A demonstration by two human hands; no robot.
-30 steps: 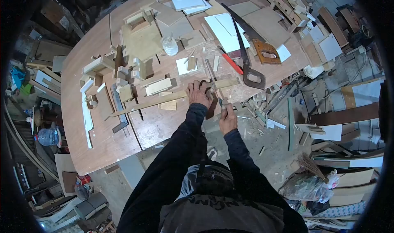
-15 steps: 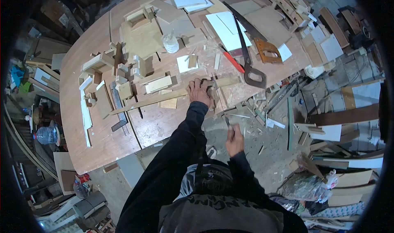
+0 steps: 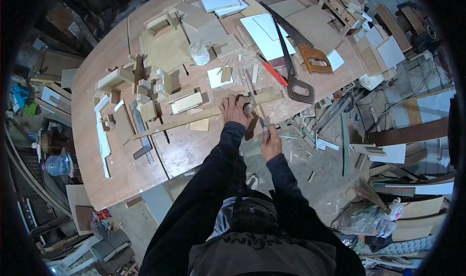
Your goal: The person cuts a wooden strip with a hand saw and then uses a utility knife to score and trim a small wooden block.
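My left hand [image 3: 235, 111] bears down on a long, narrow wooden strip [image 3: 189, 117], fingers curled over it, holding it on the worktable [image 3: 182, 152]. Closed round a slim handle, my right hand [image 3: 271, 144] is just off the table's front edge. That handle belongs to a thin saw [image 3: 254, 97], whose narrow blade lies across the strip just right of my left hand. A small pale board [image 3: 199, 124] sits partly under the strip. Beyond it lies a light wooden block [image 3: 187, 102].
At the right are a black-handled handsaw [image 3: 301, 90], another with a wooden handle [image 3: 315, 60] and a red tool [image 3: 274, 73]. A plastic container [image 3: 199, 54] stands mid-table. Small wooden assemblies [image 3: 116, 79] and a square [image 3: 141, 149] occupy the left. Offcuts litter the floor.
My right hand has moved forward and slightly left, pushing the saw blade farther across the strip. My left hand stays in place on the strip.
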